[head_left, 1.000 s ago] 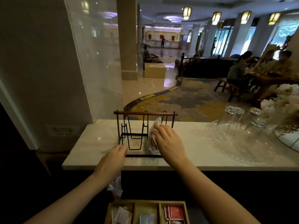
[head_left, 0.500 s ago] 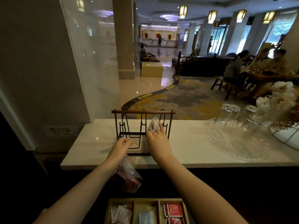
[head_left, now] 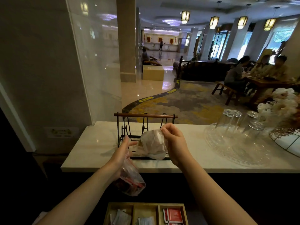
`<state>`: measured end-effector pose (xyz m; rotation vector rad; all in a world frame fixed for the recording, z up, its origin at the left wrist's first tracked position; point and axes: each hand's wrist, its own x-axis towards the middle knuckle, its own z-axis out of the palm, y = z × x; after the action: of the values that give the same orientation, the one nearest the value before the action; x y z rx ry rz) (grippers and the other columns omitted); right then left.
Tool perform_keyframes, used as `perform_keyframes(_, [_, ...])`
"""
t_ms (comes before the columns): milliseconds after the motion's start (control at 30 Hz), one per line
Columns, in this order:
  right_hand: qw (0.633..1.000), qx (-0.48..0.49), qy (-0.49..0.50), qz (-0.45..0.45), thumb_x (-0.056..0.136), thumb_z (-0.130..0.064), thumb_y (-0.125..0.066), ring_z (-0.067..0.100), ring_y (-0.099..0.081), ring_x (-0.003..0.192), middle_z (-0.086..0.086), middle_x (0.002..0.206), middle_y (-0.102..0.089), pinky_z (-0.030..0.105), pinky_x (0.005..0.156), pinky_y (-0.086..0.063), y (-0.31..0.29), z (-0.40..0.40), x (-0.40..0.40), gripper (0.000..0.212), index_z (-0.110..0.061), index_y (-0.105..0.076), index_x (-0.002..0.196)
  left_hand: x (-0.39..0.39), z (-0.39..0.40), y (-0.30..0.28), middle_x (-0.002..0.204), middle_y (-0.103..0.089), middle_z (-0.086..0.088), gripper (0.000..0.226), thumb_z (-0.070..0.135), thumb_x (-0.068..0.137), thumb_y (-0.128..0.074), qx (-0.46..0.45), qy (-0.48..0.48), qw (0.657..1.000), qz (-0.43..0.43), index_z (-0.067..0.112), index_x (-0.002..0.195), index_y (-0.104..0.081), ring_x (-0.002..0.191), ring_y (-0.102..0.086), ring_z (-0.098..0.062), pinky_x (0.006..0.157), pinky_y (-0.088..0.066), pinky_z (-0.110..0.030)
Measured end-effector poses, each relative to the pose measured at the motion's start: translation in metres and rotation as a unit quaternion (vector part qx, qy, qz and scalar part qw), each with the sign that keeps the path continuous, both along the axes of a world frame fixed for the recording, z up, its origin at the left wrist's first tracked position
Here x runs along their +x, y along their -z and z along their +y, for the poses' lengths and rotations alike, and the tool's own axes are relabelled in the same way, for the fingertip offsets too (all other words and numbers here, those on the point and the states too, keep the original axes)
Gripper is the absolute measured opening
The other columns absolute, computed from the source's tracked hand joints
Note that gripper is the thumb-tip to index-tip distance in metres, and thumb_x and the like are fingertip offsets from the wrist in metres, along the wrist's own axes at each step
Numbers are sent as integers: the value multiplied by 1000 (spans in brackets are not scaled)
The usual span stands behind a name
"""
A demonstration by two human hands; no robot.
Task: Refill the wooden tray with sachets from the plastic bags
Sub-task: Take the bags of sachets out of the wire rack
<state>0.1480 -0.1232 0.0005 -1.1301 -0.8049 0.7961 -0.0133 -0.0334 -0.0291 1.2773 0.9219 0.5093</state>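
Pinching pale-sachet bag top: right hand; left hand grips red-sachet bag, above wooden tray

Both hands hold bags (tray below).

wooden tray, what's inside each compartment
The tray has white sachets on the left, pale ones in the middle, red ones on the right. The frame's bottom edge hides the rest.
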Motion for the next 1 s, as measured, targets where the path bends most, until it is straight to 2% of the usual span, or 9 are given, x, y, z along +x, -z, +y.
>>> perform_keyframes(133, [988, 44, -77, 129, 92, -9, -48, 19, -57, 65, 5, 76, -59, 30, 57, -51, -5, -14, -12, 14, -10, -53, 79, 0, -9, -5, 112, -71, -6, 67, 74, 80, -33, -45, 49, 995, -69, 26, 115, -65, 108, -65, -26, 103, -43, -48])
perform_keyframes(300, [990, 7, -95, 104, 92, -14, -52, 18, -59, 66, 4, 79, -60, 29, 58, -52, 17, -9, -31, 9, -13, -56, 84, -1, -16, -7, 102, -72, -19, 52, 52, 73, -64, -76, 63, 990, -99, 11, 105, -70, 87, -69, -33, 79, -53, -41])
perform_keyframes(400, [996, -50, -65, -32, 94, -19, -53, 19, -62, 75, 1, 85, -63, 31, 67, -54, 30, -5, -36, 10, -13, -59, 88, -7, -12, -3, 101, -70, -24, 39, 33, 79, -67, -91, 22, 990, -106, 2, 104, -69, 86, -68, -35, 79, -52, -41])
perform_keyframes(467, [981, -91, -26, -170, 94, -23, -55, 17, -63, 86, 0, 94, -64, 29, 77, -53, 38, 1, -38, 13, -13, -61, 98, -14, -10, 3, 88, -73, -22, 29, 22, 88, -59, -70, -35, 993, -91, -2, 102, -67, 75, -71, -31, 68, -56, -36])
perform_keyframes(533, [937, -127, 64, -319, 92, -26, -57, 12, -59, 96, -5, 104, -59, 24, 83, -50, 46, 9, -35, 19, -16, -59, 109, -22, -8, 7, 70, -73, -14, 19, 18, 92, -55, -53, -81, 992, -77, 3, 93, -66, 61, -70, -25, 56, -55, -30])
perform_keyframes(600, [879, -159, 161, -421, 92, -26, -58, 12, -54, 108, -3, 118, -54, 25, 92, -47, 50, 15, -30, 31, -18, -53, 121, -30, -5, 9, 66, -72, -11, 18, 19, 93, -55, -44, -114, 990, -73, 5, 91, -66, 58, -68, -25, 59, -53, -31])
perform_keyframes(767, [808, -258, 111, -519, 88, -22, -63, 20, -59, 111, 6, 129, -56, 33, 88, -50, 69, 35, -27, 51, -15, -38, 132, -37, 5, 5, 84, -72, -18, 23, 26, 94, -53, -25, -157, 983, -94, 6, 93, -66, 76, -68, -33, 75, -52, -41])
perform_keyframes(867, [765, -294, 108, -562, 87, -15, -61, 26, -65, 97, 11, 122, -60, 38, 76, -57, 78, 43, -31, 47, -11, -37, 128, -38, 5, 5, 84, -72, -16, 22, 25, 94, -53, -34, -171, 980, -100, 8, 91, -66, 77, -68, -32, 70, -53, -37])
perform_keyframes(1000, [747, -321, 108, -572, 92, -10, -54, 26, -68, 89, 11, 107, -67, 35, 73, -54, 67, 44, -26, 30, -7, -46, 121, -37, 2, 8, 85, -70, -17, 18, 23, 93, -53, -44, -187, 977, -89, 9, 90, -64, 77, -67, -33, 70, -52, -38])
